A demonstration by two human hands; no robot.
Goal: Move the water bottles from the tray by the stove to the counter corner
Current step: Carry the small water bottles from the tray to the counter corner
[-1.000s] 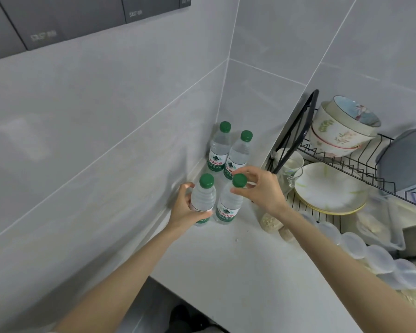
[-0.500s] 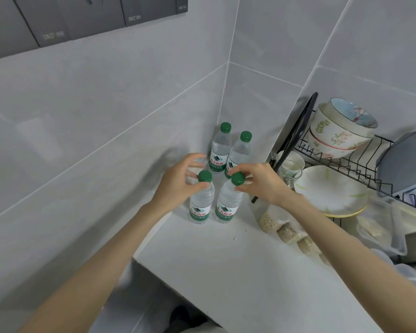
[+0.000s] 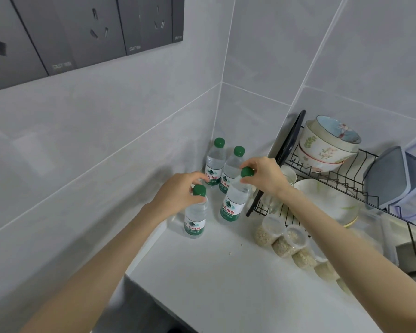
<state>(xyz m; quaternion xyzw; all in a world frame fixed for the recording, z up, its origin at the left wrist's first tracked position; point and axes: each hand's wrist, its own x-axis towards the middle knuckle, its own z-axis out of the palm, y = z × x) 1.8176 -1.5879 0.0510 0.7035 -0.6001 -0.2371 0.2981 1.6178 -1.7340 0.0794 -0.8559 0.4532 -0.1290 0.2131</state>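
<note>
Two clear plastic water bottles, green ribbed caps, stand upright on your white counter point(image 3: 221, 280) in front of two more in the tiled corner.

Your left hand point(image 3: 175, 195) pinches the near-left bottle point(image 3: 195, 217) at its neck; your right hand point(image 3: 262, 175) pinches the near-right bottle point(image 3: 233, 200) by its cap. Long axes vertical, directly below each grip.

Quick count: four water bottles on the worktop point(image 3: 226, 284), all green-capped, two at the back point(image 3: 215, 164) point(image 3: 231, 171) and two in front point(image 3: 195, 218) point(image 3: 233, 203). Two hands, left point(image 3: 178, 192) and right point(image 3: 262, 175). Three bowls point(image 3: 327, 145) stacked in one dish rack point(image 3: 346, 179), plus one plate point(image 3: 329, 200). At least four little tubs of grain point(image 3: 286, 239); the rest are hidden.
</note>
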